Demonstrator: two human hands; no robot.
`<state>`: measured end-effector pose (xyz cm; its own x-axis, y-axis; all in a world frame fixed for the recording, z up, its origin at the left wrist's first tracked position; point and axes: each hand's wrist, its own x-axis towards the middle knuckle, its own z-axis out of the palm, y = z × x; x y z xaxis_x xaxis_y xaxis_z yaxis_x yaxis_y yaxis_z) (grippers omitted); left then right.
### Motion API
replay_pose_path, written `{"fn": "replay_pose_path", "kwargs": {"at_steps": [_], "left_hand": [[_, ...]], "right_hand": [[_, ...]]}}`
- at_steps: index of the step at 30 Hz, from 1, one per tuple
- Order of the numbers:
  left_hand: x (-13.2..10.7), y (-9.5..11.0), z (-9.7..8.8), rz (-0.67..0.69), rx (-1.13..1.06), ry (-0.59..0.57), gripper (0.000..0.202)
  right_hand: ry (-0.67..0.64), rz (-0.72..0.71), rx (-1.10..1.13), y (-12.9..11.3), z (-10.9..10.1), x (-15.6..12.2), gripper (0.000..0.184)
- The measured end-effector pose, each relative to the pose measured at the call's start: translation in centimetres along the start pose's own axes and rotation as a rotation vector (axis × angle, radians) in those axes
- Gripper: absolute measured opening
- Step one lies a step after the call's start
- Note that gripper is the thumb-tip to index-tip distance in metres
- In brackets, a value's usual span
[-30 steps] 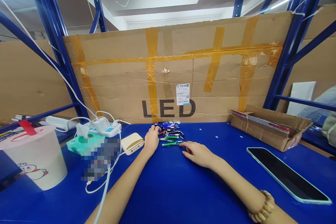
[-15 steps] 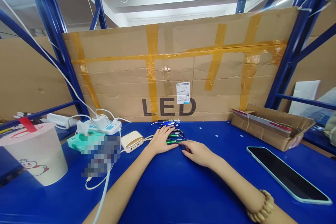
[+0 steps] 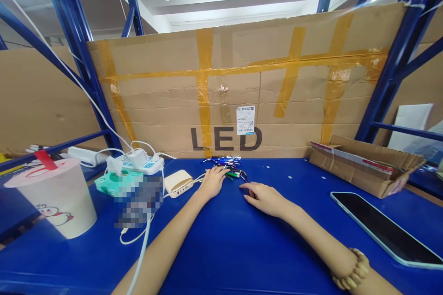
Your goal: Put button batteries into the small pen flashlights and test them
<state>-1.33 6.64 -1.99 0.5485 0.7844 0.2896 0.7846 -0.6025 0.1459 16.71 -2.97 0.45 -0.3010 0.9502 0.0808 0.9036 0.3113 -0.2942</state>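
Several slim pens, blue ones [image 3: 226, 161] at the back and green ones [image 3: 236, 175] nearer, lie in a pile against the foot of the cardboard. My left hand [image 3: 213, 182] is flat and open, its stretched fingers over the near left part of the pile. They cover some of the pens. To the right of the pile, my right hand [image 3: 265, 198] is low over the blue tabletop [image 3: 221, 244]. Its index finger points left and the thumb is apart from it, with nothing visible between them. A small gap separates the right fingertips from the pens.
A white power bank [image 3: 179, 183] with cables is left of my left hand. Further left are a power strip [image 3: 148, 165], a teal tissue pack [image 3: 119, 183] and a lidded cup [image 3: 57, 203]. On the right are a phone [image 3: 384, 228] and an open cardboard box [image 3: 363, 166].
My left hand has drawn its fingers in slightly over the pens. The right hand has come away from the near green pen, leaving a gap. The whole view has shifted slightly.
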Motion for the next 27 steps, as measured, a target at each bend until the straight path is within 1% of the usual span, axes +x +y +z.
{"fn": "replay_pose_path", "kwargs": {"at_steps": [2,4,7,9,11,14,16,18,20,21,23,25,27], "left_hand": [[0.0,0.3,-0.2,0.006,0.012,0.049,0.034],[0.0,0.5,-0.4,-0.016,0.038,0.104,0.029],[-0.1,0.6,-0.3,-0.123,0.076,0.146,0.030],[-0.1,0.5,-0.1,-0.212,0.085,0.123,0.033],[-0.1,0.4,0.0,-0.248,0.090,0.080,0.036],[-0.2,0.2,-0.1,-0.217,0.088,0.047,0.037],[-0.2,0.2,-0.3,-0.184,0.058,0.047,0.037],[-0.2,0.2,-0.4,-0.132,0.022,0.056,0.038],[-0.2,0.3,-0.4,-0.106,0.019,0.078,0.040],[-0.3,0.4,-0.3,-0.125,0.032,0.092,0.040],[-0.3,0.5,-0.2,-0.217,0.070,0.104,0.042],[-0.3,0.4,0.0,-0.302,0.101,0.089,0.045],[-0.3,0.4,0.0,-0.306,0.115,0.067,0.045]], "right_hand": [[0.002,0.007,0.009,0.1,0.0,0.1,0.037],[0.001,0.015,0.020,0.1,0.0,0.1,0.037],[0.001,0.022,0.043,0.3,0.0,0.3,0.036],[0.007,0.021,0.059,0.4,0.0,0.3,0.035],[0.017,0.012,0.071,0.6,0.2,0.4,0.033],[0.066,-0.008,0.074,1.0,0.4,0.5,0.031],[0.136,-0.015,0.053,1.2,0.6,0.6,0.030],[0.203,-0.004,0.018,1.5,0.8,0.9,0.034],[0.234,0.029,-0.026,1.7,1.1,1.2,0.042],[0.235,0.051,-0.046,1.9,1.2,1.5,0.046],[0.222,0.086,-0.080,2.0,1.5,2.0,0.053],[0.199,0.092,-0.106,2.1,1.7,2.9,0.058],[0.173,0.073,-0.125,2.0,1.7,4.0,0.059]]}}
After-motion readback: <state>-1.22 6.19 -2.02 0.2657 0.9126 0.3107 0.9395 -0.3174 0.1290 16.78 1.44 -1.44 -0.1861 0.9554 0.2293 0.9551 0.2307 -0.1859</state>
